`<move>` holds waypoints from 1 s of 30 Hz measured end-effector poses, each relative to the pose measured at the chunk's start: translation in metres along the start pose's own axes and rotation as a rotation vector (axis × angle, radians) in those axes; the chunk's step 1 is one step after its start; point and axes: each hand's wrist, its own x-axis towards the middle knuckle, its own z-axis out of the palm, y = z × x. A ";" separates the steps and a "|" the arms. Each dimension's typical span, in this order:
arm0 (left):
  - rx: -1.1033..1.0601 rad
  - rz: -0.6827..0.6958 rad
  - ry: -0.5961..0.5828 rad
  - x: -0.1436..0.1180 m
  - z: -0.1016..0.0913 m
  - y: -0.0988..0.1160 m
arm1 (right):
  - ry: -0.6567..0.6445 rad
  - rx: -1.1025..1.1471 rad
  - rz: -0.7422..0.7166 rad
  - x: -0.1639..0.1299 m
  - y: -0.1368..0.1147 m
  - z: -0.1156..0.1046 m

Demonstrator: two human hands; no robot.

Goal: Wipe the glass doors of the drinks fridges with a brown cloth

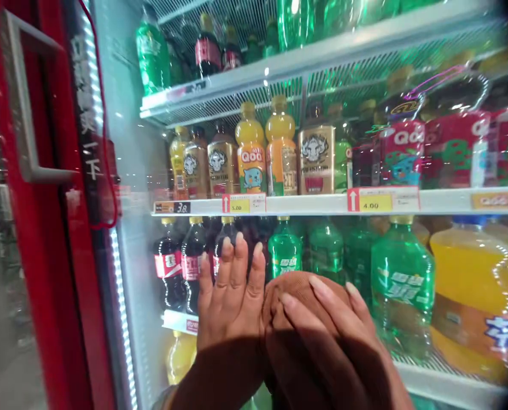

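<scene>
My left hand (pixel 232 302) lies flat with fingers stretched upward and slightly spread, apparently against the glass door of a drinks fridge; nothing is in it. Beside it, my right hand (pixel 335 336) presses on a bunched brown cloth (pixel 292 287), fingers bent over its front. The cloth sits between the two hands, and its lower part is hidden by my right hand and shadow. Behind the fingertips stand dark cola bottles (pixel 192 262) and a green soda bottle (pixel 285 247).
To the left is a red door frame (pixel 57 273) with a pale handle (pixel 25 102). Inside, shelves (pixel 305 205) with price tags (pixel 369 202) carry several bottles, among them orange drinks (pixel 250 154) and a large yellow bottle (pixel 471 273). Reflections cross the glass at right.
</scene>
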 end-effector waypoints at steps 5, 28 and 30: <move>-0.037 0.024 0.045 0.000 -0.002 0.007 | -0.148 0.055 -0.011 0.037 0.026 -0.022; -0.275 -0.074 -0.202 0.052 -0.044 -0.129 | -0.431 -0.065 -0.159 0.119 -0.046 0.036; -0.277 -0.049 -0.194 0.054 -0.045 -0.140 | -0.468 -0.070 -0.220 0.145 -0.045 0.045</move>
